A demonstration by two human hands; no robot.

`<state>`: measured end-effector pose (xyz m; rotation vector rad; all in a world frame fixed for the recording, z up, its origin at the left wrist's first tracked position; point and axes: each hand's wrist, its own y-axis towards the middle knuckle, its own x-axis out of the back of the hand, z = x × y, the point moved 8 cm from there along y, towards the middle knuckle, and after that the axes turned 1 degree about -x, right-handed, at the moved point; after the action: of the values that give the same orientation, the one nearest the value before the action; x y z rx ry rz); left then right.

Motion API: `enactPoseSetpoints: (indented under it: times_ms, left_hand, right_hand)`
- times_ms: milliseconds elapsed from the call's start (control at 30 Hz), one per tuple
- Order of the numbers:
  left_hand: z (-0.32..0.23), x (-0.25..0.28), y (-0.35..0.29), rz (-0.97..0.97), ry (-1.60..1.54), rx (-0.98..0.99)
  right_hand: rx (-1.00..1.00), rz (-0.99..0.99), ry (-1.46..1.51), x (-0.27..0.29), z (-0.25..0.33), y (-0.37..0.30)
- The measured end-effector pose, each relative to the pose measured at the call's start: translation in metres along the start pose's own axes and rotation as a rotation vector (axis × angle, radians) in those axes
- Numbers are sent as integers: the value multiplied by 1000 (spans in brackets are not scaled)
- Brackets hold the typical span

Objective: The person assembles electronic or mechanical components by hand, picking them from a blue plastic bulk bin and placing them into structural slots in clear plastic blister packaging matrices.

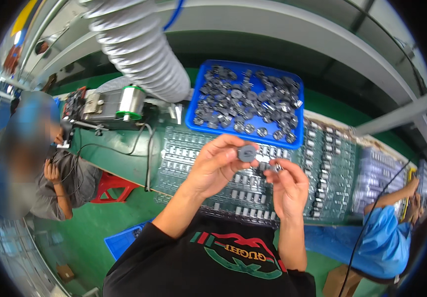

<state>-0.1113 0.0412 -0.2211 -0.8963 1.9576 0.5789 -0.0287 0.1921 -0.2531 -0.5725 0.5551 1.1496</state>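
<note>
My left hand (pixel 214 166) pinches a round dark grey disc-shaped part (pixel 246 153) between thumb and fingers, its flat face up. Close beside it on the right, my right hand (pixel 291 190) has thumb and fingertips closed on a small shiny metal piece (pixel 276 168). The two pieces are a short way apart. Below both hands lies a clear plastic tray (pixel 176 174) with rows of small silver and dark parts. Just beyond them a blue tray (pixel 191 115) holds many loose black and silver round parts.
A white ribbed hose (pixel 136 47) hangs at the back left, above a machine carrying a solder-wire spool (pixel 131 103). More clear trays (pixel 379 173) are stacked at the right. One co-worker sits at the left near a red stool (pixel 112 188); another, in blue sleeves (pixel 384 240), works at the right.
</note>
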Motion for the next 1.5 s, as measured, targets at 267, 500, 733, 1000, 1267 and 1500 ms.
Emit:
enactPoseSetpoints:
  times_ms: [267,500,733,1000,1267,1500]
  left_hand:
    - [-2,-26,-4,58,70,-28]
    - [-21,-48,-7,62,740,-366]
    - [-14,-69,-13,132,868,-321]
    - [-10,-68,-14,269,785,-321]
    - [-9,-63,-17,145,674,-262]
    - [-11,-70,-21,258,669,-234]
  right_hand:
    - [298,241,-250,-51,45,-18]
    - [364,208,-363,-57,53,-28]
    - [639,262,-622,-69,73,-39]
    - [734,227,-684,-68,77,-45]
    - [753,201,-778,-74,88,-53]
    - [858,172,-1005,-84,102,-70]
